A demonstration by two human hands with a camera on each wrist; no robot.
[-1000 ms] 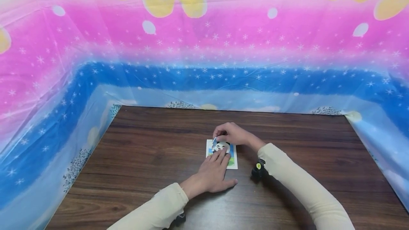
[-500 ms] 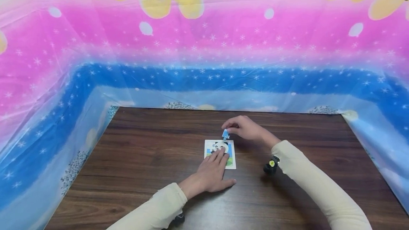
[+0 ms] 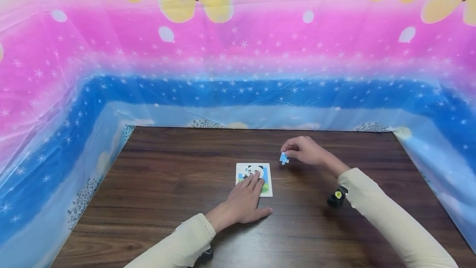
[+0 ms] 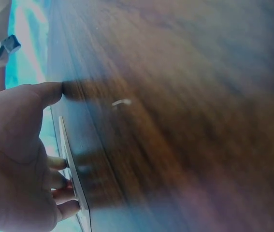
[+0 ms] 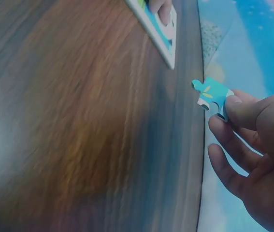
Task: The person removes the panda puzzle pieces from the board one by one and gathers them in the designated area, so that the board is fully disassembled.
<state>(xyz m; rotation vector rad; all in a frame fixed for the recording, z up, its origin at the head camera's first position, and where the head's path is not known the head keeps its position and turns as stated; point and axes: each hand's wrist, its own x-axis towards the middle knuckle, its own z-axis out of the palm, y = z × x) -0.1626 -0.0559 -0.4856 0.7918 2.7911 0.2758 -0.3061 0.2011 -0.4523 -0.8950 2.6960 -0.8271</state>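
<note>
A small panda jigsaw puzzle (image 3: 266,177) in a white frame lies on the table, its picture showing a panda, blue sky and green grass. My left hand (image 3: 243,202) rests on its lower part with fingers stretched out and the thumb spread onto the wood. Those fingers cover some of the picture. To the right of the frame, my right hand (image 3: 306,151) pinches a light blue puzzle piece (image 3: 284,159) between thumb and fingers, above the table. In the right wrist view the puzzle piece (image 5: 214,95) shows a rounded knob, a notch and a small yellow mark.
The dark wood table (image 3: 167,168) surrounds the puzzle. A pink and blue printed cloth (image 3: 238,94) hangs along its back and sides. Both wrists carry a small black camera, such as the right wrist camera (image 3: 337,196).
My right hand has lifted the blue puzzle piece out of the puzzle's upper part and carried it to the right. The left hand stays on the puzzle.
</note>
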